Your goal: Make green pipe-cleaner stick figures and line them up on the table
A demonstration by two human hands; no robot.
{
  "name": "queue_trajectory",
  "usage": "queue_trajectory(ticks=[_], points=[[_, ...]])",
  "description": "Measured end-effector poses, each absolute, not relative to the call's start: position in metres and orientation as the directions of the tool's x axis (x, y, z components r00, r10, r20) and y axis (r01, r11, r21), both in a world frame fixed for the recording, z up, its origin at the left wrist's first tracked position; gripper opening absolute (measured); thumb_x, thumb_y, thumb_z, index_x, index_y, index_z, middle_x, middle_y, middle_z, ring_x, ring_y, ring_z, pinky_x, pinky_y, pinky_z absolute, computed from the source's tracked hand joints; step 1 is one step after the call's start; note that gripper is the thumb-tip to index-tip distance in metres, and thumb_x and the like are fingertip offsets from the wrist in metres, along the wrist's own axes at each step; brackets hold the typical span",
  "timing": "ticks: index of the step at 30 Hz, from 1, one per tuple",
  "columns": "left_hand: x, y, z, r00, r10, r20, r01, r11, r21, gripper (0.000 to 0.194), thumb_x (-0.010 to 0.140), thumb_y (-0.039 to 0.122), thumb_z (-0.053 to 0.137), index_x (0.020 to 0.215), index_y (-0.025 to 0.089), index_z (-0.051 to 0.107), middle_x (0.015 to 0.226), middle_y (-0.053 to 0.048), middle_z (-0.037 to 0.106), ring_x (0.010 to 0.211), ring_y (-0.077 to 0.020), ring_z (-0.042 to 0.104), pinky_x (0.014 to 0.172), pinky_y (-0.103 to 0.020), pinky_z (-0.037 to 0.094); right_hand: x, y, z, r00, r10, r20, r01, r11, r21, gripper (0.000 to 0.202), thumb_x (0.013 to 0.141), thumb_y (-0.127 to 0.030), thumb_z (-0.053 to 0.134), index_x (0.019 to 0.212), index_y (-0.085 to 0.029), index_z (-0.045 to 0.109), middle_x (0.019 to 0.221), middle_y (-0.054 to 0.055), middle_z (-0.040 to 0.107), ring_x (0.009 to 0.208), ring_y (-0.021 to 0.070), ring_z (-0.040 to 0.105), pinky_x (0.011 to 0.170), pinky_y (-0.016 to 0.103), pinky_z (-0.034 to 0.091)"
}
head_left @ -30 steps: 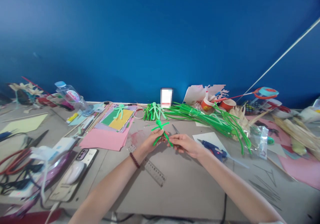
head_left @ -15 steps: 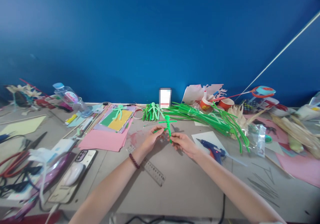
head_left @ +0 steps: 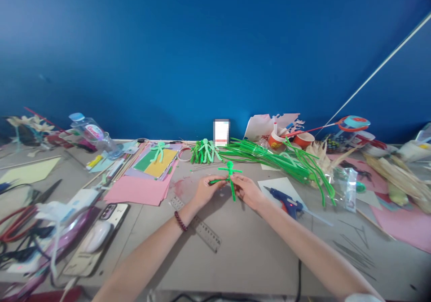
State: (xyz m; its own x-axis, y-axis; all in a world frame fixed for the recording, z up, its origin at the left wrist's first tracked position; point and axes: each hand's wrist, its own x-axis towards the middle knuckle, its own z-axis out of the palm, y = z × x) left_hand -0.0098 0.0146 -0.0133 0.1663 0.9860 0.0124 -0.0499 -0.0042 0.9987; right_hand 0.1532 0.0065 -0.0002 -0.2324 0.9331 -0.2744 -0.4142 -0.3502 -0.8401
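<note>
A small bright green pipe-cleaner figure (head_left: 230, 169) with a round head and outstretched arms is held up over the middle of the table. My left hand (head_left: 208, 190) pinches its leg that points left. On the other side, my right hand (head_left: 247, 189) grips the figure near its waist, fingers closed. One leg hangs down between the hands. Behind them, several green figures (head_left: 205, 150) stand bunched by the wall, and a pale green figure (head_left: 157, 151) lies on coloured sheets. Long green pipe cleaners (head_left: 269, 157) lie behind to the right.
A transparent ruler (head_left: 206, 234) lies below my left wrist. The blue glue gun (head_left: 288, 202) rests right of my right hand, on white paper. Pink paper (head_left: 138, 190), a phone (head_left: 116, 214), a bottle (head_left: 94, 131) and scissors (head_left: 20, 219) are at the left.
The figure has moved slightly down and right, and its free leg now shows hanging below the hands. My right hand has shifted up its body.
</note>
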Motion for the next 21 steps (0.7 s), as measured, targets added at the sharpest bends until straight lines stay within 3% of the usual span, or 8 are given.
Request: queue_trajectory(ticks=[9,13,18,21], points=[[0.001,0.002,-0.013,0.143,0.99,0.008,-0.108,0.007,0.994,0.032,0.071,0.035,0.069,0.096,0.016,0.073,0.094,-0.01,0.073,0.082,-0.0217,0.064,0.074,-0.032,0.049,0.15,0.009,0.003,-0.1,0.964,-0.248,-0.499,-0.264,-0.825,0.035,0.049,-0.035,0.084,0.069,-0.017,0.061,0.064,-0.003,0.056,0.056,0.0085,0.051,0.056,0.024,0.043],[0.003,-0.002,-0.011,0.244,0.969,-0.027,-0.194,0.077,0.978,0.036,0.072,0.037,0.069,0.102,0.018,0.072,0.103,-0.01,0.071,0.089,-0.0243,0.064,0.074,-0.034,0.05,0.151,0.01,0.006,-0.032,0.968,-0.25,-0.503,-0.232,-0.832,0.04,0.043,-0.037,0.085,0.067,-0.018,0.06,0.065,-0.003,0.056,0.056,0.0088,0.049,0.056,0.025,0.042],[0.007,-0.006,-0.008,0.344,0.939,-0.02,-0.217,0.1,0.971,0.035,0.07,0.039,0.071,0.1,0.019,0.073,0.105,-0.009,0.07,0.1,-0.0261,0.061,0.092,-0.037,0.043,0.153,0.01,0.007,0.014,0.971,-0.24,-0.441,-0.21,-0.873,0.041,0.046,-0.044,0.083,0.064,-0.019,0.057,0.055,-0.005,0.049,0.049,0.0083,0.042,0.047,0.024,0.035],[0.011,-0.009,-0.006,0.384,0.923,-0.019,-0.23,0.115,0.966,0.038,0.071,0.041,0.07,0.101,0.017,0.073,0.104,-0.01,0.07,0.099,-0.0259,0.061,0.095,-0.038,0.04,0.154,0.011,0.007,0.023,0.964,-0.265,-0.44,-0.228,-0.869,0.044,0.044,-0.046,0.083,0.065,-0.018,0.055,0.051,-0.006,0.046,0.045,0.0075,0.039,0.044,0.024,0.032]])
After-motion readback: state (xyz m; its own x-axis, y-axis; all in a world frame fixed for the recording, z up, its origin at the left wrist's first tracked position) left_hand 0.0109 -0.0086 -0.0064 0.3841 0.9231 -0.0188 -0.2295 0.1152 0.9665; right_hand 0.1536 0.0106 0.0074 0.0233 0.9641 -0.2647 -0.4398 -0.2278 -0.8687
